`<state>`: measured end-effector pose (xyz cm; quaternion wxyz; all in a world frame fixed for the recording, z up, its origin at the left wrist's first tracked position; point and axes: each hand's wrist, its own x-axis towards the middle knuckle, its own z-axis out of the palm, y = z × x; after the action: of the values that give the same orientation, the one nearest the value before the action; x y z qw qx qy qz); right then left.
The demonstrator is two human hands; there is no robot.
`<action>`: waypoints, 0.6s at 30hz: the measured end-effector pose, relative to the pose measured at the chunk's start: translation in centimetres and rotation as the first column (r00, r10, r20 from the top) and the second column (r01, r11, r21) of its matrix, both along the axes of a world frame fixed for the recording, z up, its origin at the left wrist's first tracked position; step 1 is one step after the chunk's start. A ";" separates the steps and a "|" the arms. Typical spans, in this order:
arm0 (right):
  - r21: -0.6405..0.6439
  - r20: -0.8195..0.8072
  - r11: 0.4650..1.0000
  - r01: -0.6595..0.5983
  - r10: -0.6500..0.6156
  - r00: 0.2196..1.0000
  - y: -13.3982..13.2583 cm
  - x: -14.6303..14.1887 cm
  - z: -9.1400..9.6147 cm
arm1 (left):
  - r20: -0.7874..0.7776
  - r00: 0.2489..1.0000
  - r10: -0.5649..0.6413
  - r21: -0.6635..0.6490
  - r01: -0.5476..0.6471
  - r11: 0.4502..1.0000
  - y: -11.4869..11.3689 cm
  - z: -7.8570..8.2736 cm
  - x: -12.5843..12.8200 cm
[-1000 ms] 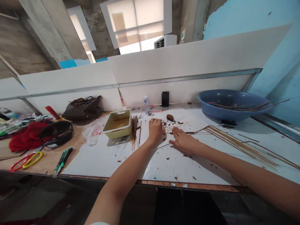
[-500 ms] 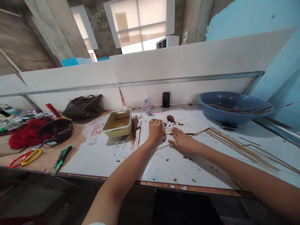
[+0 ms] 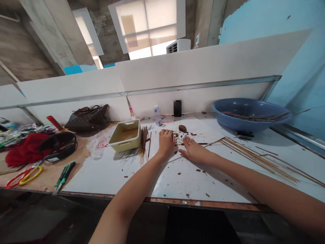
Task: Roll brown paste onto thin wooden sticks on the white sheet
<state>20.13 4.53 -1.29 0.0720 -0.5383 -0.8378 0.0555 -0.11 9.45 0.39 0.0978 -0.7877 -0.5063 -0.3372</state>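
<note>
My left hand [image 3: 166,143] rests curled on a white board [image 3: 101,179], its fingers turned down and hiding whatever lies beneath them. My right hand [image 3: 194,151] lies flat and palm down beside it, its fingertips near a thin brown-coated stick [image 3: 203,143]. Brown crumbs [image 3: 179,137] are scattered just beyond both hands. A lump of brown clay [image 3: 182,128] sits a little farther back. To the left of my left hand stands a bundle of thin sticks [image 3: 144,145], next to a yellow tray [image 3: 124,135].
A blue basin [image 3: 247,114] holding sticks stands at the back right, with long loose sticks [image 3: 259,162] in front of it. Along the back are a water bottle [image 3: 157,115], phone [image 3: 177,108] and handbag [image 3: 87,118]. Scissors [image 3: 30,175] and green-handled tools [image 3: 64,177] lie left.
The whole scene has shifted slightly left in the view as my head turned. Both hands remain close together on the board, with little visible movement.
</note>
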 end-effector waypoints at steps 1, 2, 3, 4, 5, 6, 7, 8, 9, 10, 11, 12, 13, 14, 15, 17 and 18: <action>-0.004 -0.007 1.000 -0.009 0.009 1.000 -0.7 0.1 -0.3 | 0.000 1.000 -0.001 0.001 0.001 1.000 0.0 0.0 0.0; -0.008 -0.015 1.000 -0.022 0.022 1.000 -1.4 0.3 -0.7 | -0.001 1.000 -0.001 0.003 0.001 1.000 0.1 0.0 0.0; -0.011 -0.024 0.999 -0.037 0.037 0.999 -2.1 0.5 -1.1 | -0.003 1.000 -0.001 0.003 0.001 1.000 0.1 0.1 0.0; -0.008 -0.034 0.999 -0.051 0.051 0.998 -2.7 0.7 -1.5 | -0.004 1.000 -0.001 0.004 0.001 1.000 0.1 0.1 0.0; -0.001 -0.044 0.998 -0.063 0.063 0.997 -3.1 0.8 -1.8 | -0.004 1.000 0.001 0.006 -0.001 1.000 0.1 0.1 0.0; 0.008 -0.051 0.998 -0.070 0.070 0.996 -3.2 0.9 -2.0 | -0.003 1.000 0.002 0.009 -0.001 1.000 0.1 0.1 0.0; 0.016 -0.055 0.997 -0.071 0.072 0.996 -3.0 0.9 -2.1 | -0.001 1.000 0.001 0.012 0.000 1.000 0.1 0.1 0.0; 0.024 -0.058 0.998 -0.064 0.065 0.996 -2.5 0.8 -2.1 | 0.002 1.000 -0.001 0.015 0.001 1.000 0.1 0.1 0.0; 0.030 -0.058 0.998 -0.051 0.052 0.997 -1.8 0.7 -2.0 | 0.004 1.000 -0.002 0.015 0.002 1.000 0.1 0.0 0.0; 0.033 -0.057 0.999 -0.033 0.034 0.998 -1.0 0.5 -1.9 | 0.005 1.000 -0.003 0.014 0.003 1.000 0.1 -0.1 -0.1; 0.034 -0.055 0.999 -0.010 0.012 0.998 -0.1 0.2 -1.6 | 0.004 1.000 -0.004 0.012 0.004 1.000 0.2 -0.1 -0.1; 0.033 -0.053 0.999 0.009 -0.007 0.999 0.8 0.0 -1.4 | 0.004 1.000 -0.005 0.012 0.005 1.000 0.3 -0.2 -0.1; 0.031 -0.051 0.999 0.022 -0.021 0.998 1.5 -0.2 -1.1 | 0.004 1.000 -0.005 0.012 0.005 1.000 0.3 -0.2 -0.1; 0.030 -0.049 0.999 0.030 -0.028 0.998 2.0 -0.3 -1.0 | 0.005 1.000 -0.005 0.012 0.005 1.000 0.4 -0.2 -0.1; 0.029 -0.046 0.999 0.032 -0.030 0.998 2.2 -0.4 -0.9 | 0.007 1.000 -0.005 0.013 0.005 1.000 0.4 -0.2 -0.1; 0.031 -0.042 0.999 0.025 -0.024 0.999 1.6 -0.4 -1.1 | 0.011 1.000 -0.002 0.014 0.002 1.000 0.4 -0.2 -0.1; 0.031 -0.041 0.999 0.016 -0.015 0.999 0.9 -0.3 -1.3 | 0.011 1.000 -0.001 0.013 0.001 1.000 0.3 -0.2 0.0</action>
<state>19.88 5.40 -2.56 0.0978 -0.5422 -0.8328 0.0530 -0.15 9.79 0.22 0.1000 -0.7853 -0.5042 -0.3450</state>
